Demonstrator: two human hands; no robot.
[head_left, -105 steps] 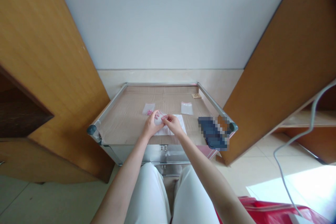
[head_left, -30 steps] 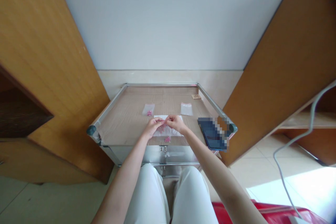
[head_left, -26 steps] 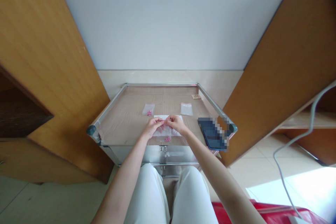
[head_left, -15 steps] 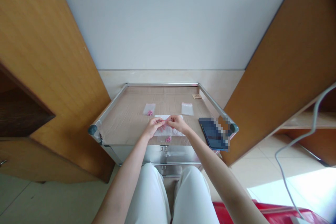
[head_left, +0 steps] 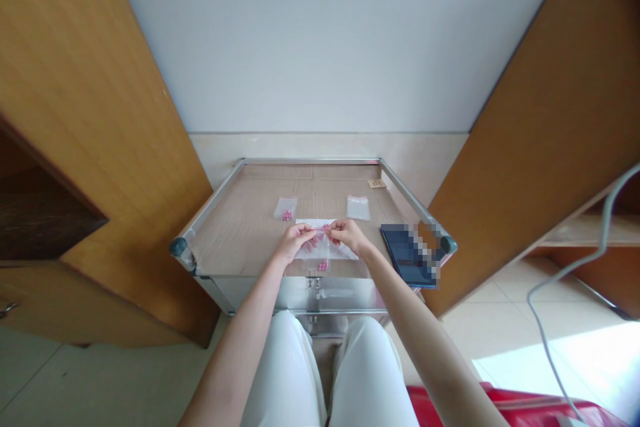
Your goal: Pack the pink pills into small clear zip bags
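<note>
My left hand point(head_left: 294, 241) and my right hand point(head_left: 348, 235) pinch the top edge of a small clear zip bag point(head_left: 320, 252) between them, above the near edge of a metal-railed cart top point(head_left: 235, 240). Pink beads point(head_left: 323, 266) sit at the bottom of the held bag. White paper point(head_left: 306, 223) lies under my hands. A second small bag with pink beads point(head_left: 285, 208) lies further back on the left. An empty clear bag point(head_left: 359, 207) lies further back on the right.
A dark phone-like object point(head_left: 407, 255), partly blurred, rests at the cart's right edge. A small tan tag point(head_left: 376, 183) lies near the far right rail. Wooden panels stand on both sides. A grey cable point(head_left: 560, 273) hangs at the right, and a red item point(head_left: 500, 403) lies low right.
Both hands drew back from the middle of the cart toward its near edge, lifting the bag with beads in it. My right hand has since slid right along the bag's top edge.
</note>
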